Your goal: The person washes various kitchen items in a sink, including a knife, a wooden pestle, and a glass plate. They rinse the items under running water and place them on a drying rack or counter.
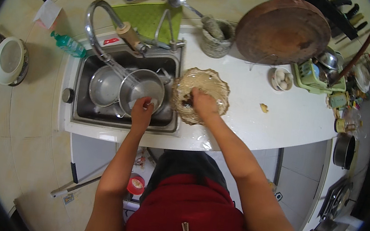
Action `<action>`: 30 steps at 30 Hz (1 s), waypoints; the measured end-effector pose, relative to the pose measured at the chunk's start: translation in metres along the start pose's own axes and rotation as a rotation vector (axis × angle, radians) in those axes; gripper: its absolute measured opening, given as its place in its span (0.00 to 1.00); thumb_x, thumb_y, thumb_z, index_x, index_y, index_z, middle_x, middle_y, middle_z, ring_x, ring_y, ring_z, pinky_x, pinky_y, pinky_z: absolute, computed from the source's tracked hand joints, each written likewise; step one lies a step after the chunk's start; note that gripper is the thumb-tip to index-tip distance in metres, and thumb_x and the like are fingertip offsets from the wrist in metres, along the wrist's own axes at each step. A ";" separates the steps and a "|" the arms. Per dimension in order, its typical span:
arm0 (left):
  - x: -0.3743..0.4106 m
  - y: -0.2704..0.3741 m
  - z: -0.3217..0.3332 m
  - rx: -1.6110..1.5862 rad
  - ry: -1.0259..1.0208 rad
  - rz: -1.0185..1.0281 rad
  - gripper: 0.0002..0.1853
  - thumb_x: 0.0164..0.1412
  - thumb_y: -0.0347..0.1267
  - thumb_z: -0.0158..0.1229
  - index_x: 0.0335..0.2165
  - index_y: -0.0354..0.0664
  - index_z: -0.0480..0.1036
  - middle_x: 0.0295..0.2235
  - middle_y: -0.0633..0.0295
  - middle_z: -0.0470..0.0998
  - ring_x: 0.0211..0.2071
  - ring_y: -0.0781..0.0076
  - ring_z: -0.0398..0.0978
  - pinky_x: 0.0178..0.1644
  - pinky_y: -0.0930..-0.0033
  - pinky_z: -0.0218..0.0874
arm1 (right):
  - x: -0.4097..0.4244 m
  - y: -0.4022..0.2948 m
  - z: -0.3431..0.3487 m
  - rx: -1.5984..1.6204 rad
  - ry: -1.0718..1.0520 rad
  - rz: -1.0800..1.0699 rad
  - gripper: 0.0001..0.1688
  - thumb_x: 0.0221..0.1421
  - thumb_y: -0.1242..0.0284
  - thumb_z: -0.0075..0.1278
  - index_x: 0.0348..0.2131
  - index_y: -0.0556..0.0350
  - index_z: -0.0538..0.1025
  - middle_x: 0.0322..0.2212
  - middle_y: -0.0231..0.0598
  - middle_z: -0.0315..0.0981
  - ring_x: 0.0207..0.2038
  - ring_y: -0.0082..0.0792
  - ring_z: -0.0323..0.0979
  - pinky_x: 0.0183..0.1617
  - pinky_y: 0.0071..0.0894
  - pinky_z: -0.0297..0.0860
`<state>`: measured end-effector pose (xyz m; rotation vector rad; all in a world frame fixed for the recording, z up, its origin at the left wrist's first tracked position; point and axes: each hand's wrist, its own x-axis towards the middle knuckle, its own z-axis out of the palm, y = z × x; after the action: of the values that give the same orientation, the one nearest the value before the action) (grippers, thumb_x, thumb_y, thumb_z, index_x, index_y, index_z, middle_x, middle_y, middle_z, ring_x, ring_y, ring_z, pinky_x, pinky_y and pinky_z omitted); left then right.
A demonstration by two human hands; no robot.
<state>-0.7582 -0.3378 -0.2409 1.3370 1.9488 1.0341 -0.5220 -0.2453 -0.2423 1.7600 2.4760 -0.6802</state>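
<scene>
Over a steel pot in the sink, my left hand pinches a thin whitish, translucent piece; what it is made of cannot be told. Water streams into this pot from the curved chrome faucet. My right hand is inside a scalloped amber glass dish on the counter, its curled fingers around dark wet pieces. Part of those pieces is hidden by the fingers. A second steel pan lies left of the pot in the sink.
On the white counter stand a stone mortar with pestle, a round wooden chopping board against the wall, and a bowl of whitish eggs or bulbs. A ginger-like piece lies nearby. A green soap bottle stands left of the sink.
</scene>
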 end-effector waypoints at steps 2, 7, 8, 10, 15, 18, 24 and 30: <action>0.008 -0.063 -0.013 -0.053 -0.014 -0.178 0.16 0.54 0.30 0.56 0.42 0.36 0.72 0.31 0.64 0.74 0.33 0.75 0.70 0.38 0.74 0.61 | 0.002 -0.006 -0.004 0.021 -0.030 0.055 0.12 0.53 0.74 0.40 0.39 0.51 0.68 0.43 0.53 0.65 0.40 0.50 0.72 0.41 0.44 0.70; 0.030 -0.135 -0.036 -0.316 0.000 -0.531 0.19 0.52 0.31 0.59 0.43 0.37 0.72 0.32 0.63 0.75 0.33 0.75 0.70 0.39 0.73 0.61 | -0.017 -0.017 -0.026 -0.047 0.049 -0.024 0.23 0.49 0.76 0.45 0.48 0.49 0.67 0.51 0.49 0.59 0.49 0.48 0.66 0.45 0.42 0.69; 0.037 -0.145 -0.036 -0.361 -0.019 -0.592 0.20 0.52 0.32 0.59 0.44 0.37 0.71 0.33 0.63 0.76 0.34 0.75 0.71 0.39 0.73 0.61 | -0.019 -0.022 -0.029 -0.080 0.015 0.016 0.29 0.48 0.78 0.47 0.52 0.47 0.64 0.53 0.46 0.57 0.51 0.48 0.62 0.47 0.42 0.68; 0.053 -0.160 -0.030 -0.150 -0.172 -0.460 0.23 0.49 0.32 0.59 0.45 0.37 0.70 0.37 0.56 0.75 0.38 0.66 0.71 0.43 0.69 0.61 | -0.025 -0.037 -0.038 -0.104 0.132 0.034 0.28 0.48 0.78 0.46 0.51 0.47 0.66 0.53 0.46 0.57 0.51 0.49 0.63 0.47 0.44 0.68; 0.087 -0.208 0.007 0.518 -0.635 -0.082 0.32 0.49 0.38 0.55 0.54 0.42 0.62 0.52 0.45 0.64 0.55 0.49 0.60 0.58 0.56 0.53 | -0.034 -0.070 -0.038 -0.064 0.485 -0.069 0.24 0.45 0.77 0.50 0.46 0.50 0.70 0.51 0.52 0.61 0.47 0.49 0.66 0.47 0.44 0.67; 0.086 -0.236 0.049 0.623 -0.832 -0.191 0.47 0.46 0.56 0.54 0.60 0.45 0.51 0.60 0.45 0.52 0.60 0.45 0.50 0.64 0.55 0.38 | -0.034 -0.099 -0.014 0.049 0.510 -0.151 0.20 0.45 0.77 0.48 0.43 0.53 0.73 0.51 0.54 0.62 0.49 0.49 0.66 0.50 0.43 0.65; 0.098 -0.261 0.082 -0.678 -0.633 -0.594 0.13 0.55 0.27 0.47 0.41 0.37 0.67 0.38 0.59 0.72 0.37 0.63 0.72 0.39 0.68 0.64 | -0.022 -0.140 -0.003 0.366 0.302 -0.238 0.24 0.47 0.74 0.50 0.48 0.52 0.70 0.52 0.55 0.58 0.53 0.53 0.61 0.54 0.41 0.62; 0.113 -0.104 0.001 -1.082 -0.380 -0.510 0.16 0.58 0.32 0.46 0.46 0.41 0.66 0.42 0.61 0.71 0.44 0.67 0.69 0.47 0.69 0.61 | 0.048 -0.159 0.053 0.859 0.394 0.005 0.28 0.56 0.60 0.45 0.54 0.49 0.64 0.54 0.50 0.57 0.55 0.49 0.59 0.55 0.38 0.60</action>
<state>-0.8497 -0.2537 -0.3309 0.3521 1.0304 1.1696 -0.6952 -0.2643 -0.2505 2.3238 2.6024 -1.7500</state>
